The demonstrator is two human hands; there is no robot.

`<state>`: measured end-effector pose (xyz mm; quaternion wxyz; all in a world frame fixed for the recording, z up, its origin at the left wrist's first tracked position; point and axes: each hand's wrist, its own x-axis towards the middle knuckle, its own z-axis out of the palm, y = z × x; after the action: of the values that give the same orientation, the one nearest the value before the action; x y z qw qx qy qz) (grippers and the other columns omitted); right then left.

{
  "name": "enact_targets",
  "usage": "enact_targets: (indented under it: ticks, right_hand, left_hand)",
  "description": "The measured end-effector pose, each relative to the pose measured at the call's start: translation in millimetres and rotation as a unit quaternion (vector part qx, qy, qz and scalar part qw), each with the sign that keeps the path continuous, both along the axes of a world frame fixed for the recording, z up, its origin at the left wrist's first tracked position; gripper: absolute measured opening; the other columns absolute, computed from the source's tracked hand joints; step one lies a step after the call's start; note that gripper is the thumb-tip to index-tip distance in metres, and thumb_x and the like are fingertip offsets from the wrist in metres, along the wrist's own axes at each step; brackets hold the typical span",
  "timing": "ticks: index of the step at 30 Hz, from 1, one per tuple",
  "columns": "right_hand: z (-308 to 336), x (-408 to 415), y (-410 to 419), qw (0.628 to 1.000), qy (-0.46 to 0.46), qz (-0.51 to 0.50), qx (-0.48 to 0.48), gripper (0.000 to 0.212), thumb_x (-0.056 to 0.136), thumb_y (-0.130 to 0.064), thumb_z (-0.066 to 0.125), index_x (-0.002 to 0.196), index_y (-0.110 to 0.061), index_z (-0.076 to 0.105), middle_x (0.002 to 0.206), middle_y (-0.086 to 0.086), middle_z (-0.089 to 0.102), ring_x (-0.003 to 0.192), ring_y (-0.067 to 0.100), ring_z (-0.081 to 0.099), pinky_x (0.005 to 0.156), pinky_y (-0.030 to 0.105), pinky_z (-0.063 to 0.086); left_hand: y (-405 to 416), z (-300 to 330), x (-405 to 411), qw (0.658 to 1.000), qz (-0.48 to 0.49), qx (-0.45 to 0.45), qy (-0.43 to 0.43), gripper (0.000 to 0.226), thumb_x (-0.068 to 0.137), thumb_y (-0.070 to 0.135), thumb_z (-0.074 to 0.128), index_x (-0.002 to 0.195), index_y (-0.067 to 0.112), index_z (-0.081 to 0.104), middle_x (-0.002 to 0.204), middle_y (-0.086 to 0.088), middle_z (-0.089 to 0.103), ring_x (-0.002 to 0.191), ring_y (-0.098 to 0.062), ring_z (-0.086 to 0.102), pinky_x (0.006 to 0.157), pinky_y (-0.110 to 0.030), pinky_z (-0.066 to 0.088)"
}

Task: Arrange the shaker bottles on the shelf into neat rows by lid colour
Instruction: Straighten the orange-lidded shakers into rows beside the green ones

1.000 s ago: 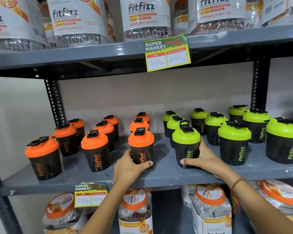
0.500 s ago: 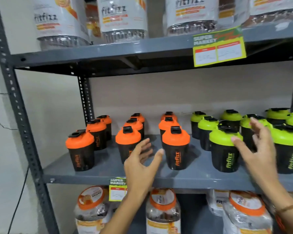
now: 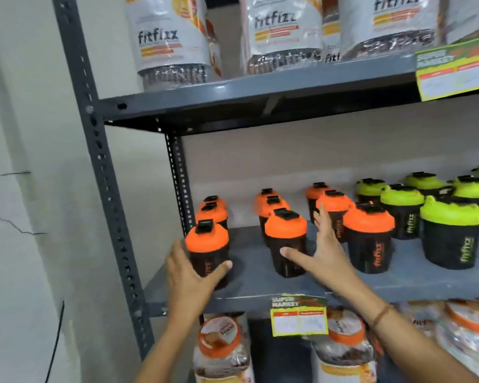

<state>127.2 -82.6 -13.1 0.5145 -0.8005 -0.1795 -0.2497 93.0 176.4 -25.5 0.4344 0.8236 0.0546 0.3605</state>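
Black shaker bottles stand on the grey middle shelf (image 3: 255,277). Orange-lidded ones fill the left in three rows running front to back; green-lidded ones (image 3: 451,217) stand at the right. My left hand (image 3: 190,275) wraps around the front-left orange-lid bottle (image 3: 206,246), fingers behind and thumb in front. My right hand (image 3: 322,252) is spread around the front bottle of the middle orange row (image 3: 285,233), thumb across its front and fingers beside it, between it and the third-row front bottle (image 3: 369,230). Whether the right hand grips is unclear.
The shelf's grey upright post (image 3: 100,172) stands at the left, a wall beyond it. Large fitfizz jars (image 3: 174,37) sit on the upper shelf and more jars (image 3: 221,346) below. Price tags (image 3: 299,316) hang on the shelf edges.
The view has swung left. Both hands, open in the air half a second ago, have moved left: the left onto the front-left orange bottle, the right to the middle row's front bottle.
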Motion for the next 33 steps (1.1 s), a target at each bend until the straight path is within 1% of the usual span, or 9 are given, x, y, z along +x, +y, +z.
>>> enact_targets:
  ticks: [2, 4, 8, 10, 13, 17, 21, 27, 33]
  right_hand:
    - [-3.9, 13.9, 4.0, 0.999, 0.045, -0.003, -0.012, 0.136, 0.06, -0.057, 0.082, 0.155, -0.03, -0.012, 0.166, 0.001, 0.012, 0.151, 0.017, 0.016, 0.121, 0.042, 0.021]
    - [-5.7, 21.9, 4.4, 0.996, 0.092, 0.011, 0.002, 0.136, 0.062, -0.047, 0.087, 0.155, -0.027, -0.009, 0.162, 0.003, 0.024, 0.147, 0.02, 0.027, 0.118, 0.04, 0.026]
    - [-13.8, 26.7, 3.8, 0.99, 0.129, 0.055, -0.002, 0.108, 0.065, -0.03, 0.089, 0.145, -0.036, 0.017, 0.142, -0.003, 0.048, 0.132, 0.018, 0.047, 0.107, 0.034, 0.039]
    - [-14.3, 26.1, 3.2, 0.989, 0.132, 0.06, -0.001, 0.093, 0.069, -0.02, 0.087, 0.134, -0.038, 0.022, 0.136, -0.003, 0.051, 0.125, 0.017, 0.051, 0.103, 0.033, 0.042]
    - [-13.0, 22.9, 3.0, 0.985, 0.143, 0.085, 0.036, 0.086, 0.073, -0.009, 0.083, 0.132, -0.037, 0.026, 0.133, -0.003, 0.054, 0.116, 0.012, 0.057, 0.1, 0.035, 0.047]
    - [-12.1, 16.1, 4.4, 0.986, 0.142, 0.086, 0.027, 0.083, 0.072, -0.013, 0.084, 0.13, -0.036, 0.03, 0.122, -0.014, 0.055, 0.119, 0.013, 0.056, 0.098, 0.035, 0.048]
    - [-12.8, 12.8, 3.9, 0.989, 0.13, 0.069, 0.013, 0.086, 0.067, -0.025, 0.088, 0.133, -0.032, 0.034, 0.13, -0.006, 0.057, 0.121, 0.014, 0.056, 0.104, 0.043, 0.047]
    - [-12.4, 8.0, 7.5, 0.992, 0.106, 0.062, -0.009, 0.091, 0.06, -0.041, 0.09, 0.133, -0.041, 0.036, 0.133, -0.01, 0.056, 0.124, 0.012, 0.055, 0.105, 0.043, 0.047]
    - [-12.6, 5.7, 5.0, 0.995, 0.092, 0.042, -0.017, 0.084, 0.065, -0.03, 0.09, 0.13, -0.034, 0.036, 0.126, -0.006, 0.057, 0.119, 0.015, 0.056, 0.097, 0.032, 0.048]
  left_hand:
    - [14.4, -5.8, 11.5, 0.997, -0.051, -0.007, 0.056, 0.103, 0.044, 0.068, 0.083, 0.131, 0.028, 0.044, 0.126, -0.001, 0.06, 0.115, -0.021, 0.06, 0.096, -0.045, 0.05]
    - [20.2, -7.2, 17.8, 0.992, -0.083, 0.004, 0.098, 0.094, 0.043, 0.066, 0.083, 0.122, 0.027, 0.05, 0.114, 0.004, 0.067, 0.104, -0.018, 0.065, 0.088, -0.038, 0.052]
    - [23.4, -9.1, 22.2, 0.99, -0.095, -0.022, 0.099, 0.09, 0.045, 0.061, 0.084, 0.122, 0.025, 0.052, 0.114, 0.003, 0.07, 0.103, -0.02, 0.066, 0.086, -0.037, 0.051]
    - [24.0, -9.0, 20.6, 0.99, -0.099, -0.022, 0.1, 0.092, 0.044, 0.062, 0.083, 0.123, 0.026, 0.051, 0.116, 0.003, 0.07, 0.104, -0.021, 0.065, 0.088, -0.04, 0.052]
    - [26.1, -7.6, 17.8, 0.989, -0.097, -0.016, 0.107, 0.097, 0.039, 0.068, 0.08, 0.123, 0.028, 0.051, 0.117, 0.003, 0.069, 0.105, -0.022, 0.065, 0.09, -0.043, 0.052]
    - [27.5, -4.9, 16.4, 0.987, -0.105, -0.02, 0.118, 0.094, 0.038, 0.069, 0.08, 0.118, 0.028, 0.054, 0.114, 0.003, 0.069, 0.102, -0.02, 0.065, 0.09, -0.045, 0.053]
    - [28.5, -5.4, 17.2, 0.986, -0.113, -0.021, 0.119, 0.096, 0.036, 0.072, 0.081, 0.118, 0.03, 0.055, 0.115, 0.004, 0.069, 0.102, -0.019, 0.065, 0.09, -0.046, 0.054]
    - [28.9, -5.8, 15.6, 0.986, -0.122, -0.025, 0.114, 0.095, 0.039, 0.07, 0.081, 0.121, 0.028, 0.054, 0.117, 0.005, 0.069, 0.103, -0.018, 0.065, 0.091, -0.046, 0.054]
    - [29.2, -6.3, 15.5, 0.985, -0.13, -0.019, 0.108, 0.094, 0.044, 0.066, 0.082, 0.124, 0.027, 0.052, 0.12, 0.003, 0.067, 0.106, -0.019, 0.063, 0.093, -0.046, 0.053]
